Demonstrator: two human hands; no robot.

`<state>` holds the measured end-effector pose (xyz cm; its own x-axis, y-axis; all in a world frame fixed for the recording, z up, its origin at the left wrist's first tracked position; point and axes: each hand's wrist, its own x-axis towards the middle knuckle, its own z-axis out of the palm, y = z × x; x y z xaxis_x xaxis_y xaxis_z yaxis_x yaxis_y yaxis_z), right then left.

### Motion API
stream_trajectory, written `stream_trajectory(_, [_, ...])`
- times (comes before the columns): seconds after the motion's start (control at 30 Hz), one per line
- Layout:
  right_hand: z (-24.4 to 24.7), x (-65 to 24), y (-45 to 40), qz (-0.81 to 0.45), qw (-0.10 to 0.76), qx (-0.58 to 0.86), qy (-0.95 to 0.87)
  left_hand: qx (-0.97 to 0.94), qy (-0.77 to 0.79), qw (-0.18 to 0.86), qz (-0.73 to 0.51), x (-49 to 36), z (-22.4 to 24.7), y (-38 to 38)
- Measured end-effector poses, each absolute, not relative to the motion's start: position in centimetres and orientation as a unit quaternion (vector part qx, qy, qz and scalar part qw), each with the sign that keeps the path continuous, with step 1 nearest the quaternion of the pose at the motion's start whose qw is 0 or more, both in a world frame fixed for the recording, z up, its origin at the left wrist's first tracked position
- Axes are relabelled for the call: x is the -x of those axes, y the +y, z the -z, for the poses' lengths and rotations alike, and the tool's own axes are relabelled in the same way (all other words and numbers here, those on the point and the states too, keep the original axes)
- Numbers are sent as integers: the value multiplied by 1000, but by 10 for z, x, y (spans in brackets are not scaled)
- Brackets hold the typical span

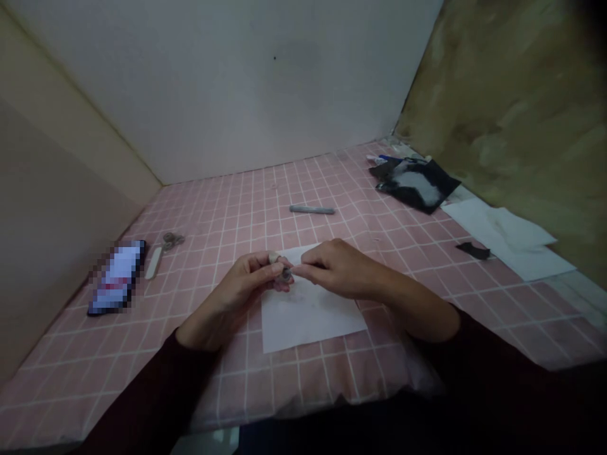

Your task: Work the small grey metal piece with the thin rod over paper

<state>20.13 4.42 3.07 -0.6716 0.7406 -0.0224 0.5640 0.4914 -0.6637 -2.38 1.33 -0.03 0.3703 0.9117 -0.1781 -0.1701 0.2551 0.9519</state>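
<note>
My left hand (256, 275) is closed round a small greyish round piece (286, 273), pinched between thumb and fingers. Close against its right side is my right hand (327, 268), its fingers curled and pressed together at the piece; what they hold, if anything, is too small to make out. Both hands are above a white sheet of paper (308, 319), which lies on the pink checked cloth (203, 379). Something pale is wrapped round a finger of my left hand.
A grey stick (312, 210) lies beyond the hands. To the left are a phone (118, 278), a white flat stick (153, 263) and small greyish pieces (171, 239). Black sheets (417, 184), white papers (516, 240) and a dark scrap (474, 251) lie at the right.
</note>
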Motion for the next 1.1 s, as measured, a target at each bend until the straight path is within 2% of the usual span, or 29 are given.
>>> stream_trajectory(0.5, [-34,-207,43,-347,128,350,-861,-422,417,737,-324,24,1,14])
stream_trajectory(1.1, [-33,-211,48,-399,107,348,-842,-449,395,724,-343,27,0,15])
